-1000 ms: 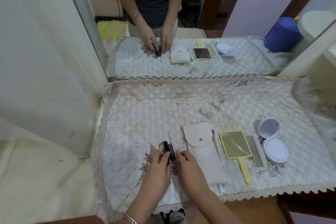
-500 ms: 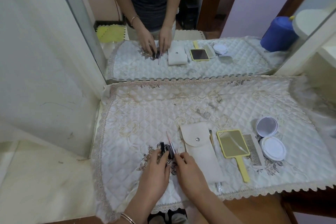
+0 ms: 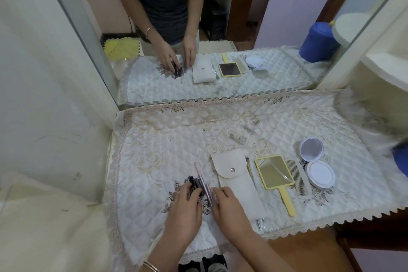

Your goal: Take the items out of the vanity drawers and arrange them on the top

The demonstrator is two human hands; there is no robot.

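On the quilted white cloth [image 3: 176,139] of the vanity top, a small cluster of dark tubes and thin pinkish pencils [image 3: 202,184] lies near the front left. My left hand [image 3: 184,212] rests on the dark tubes with fingers curled over them. My right hand [image 3: 228,207] touches the pencils from the right, fingertips pinched at them. To the right lie a cream snap pouch [image 3: 236,181], a yellow hand mirror [image 3: 274,172], a pale comb [image 3: 297,178] and an open white compact [image 3: 316,161].
A large wall mirror [image 3: 220,28] stands at the back of the top and reflects the items and the person. A blue container [image 3: 401,161] sits at the far right edge. A white wall panel borders the left. A cream shelf unit rises at the right.
Both hands stay on the cluster of tubes and pencils, shifting them slightly on the cloth. The other items have not moved.
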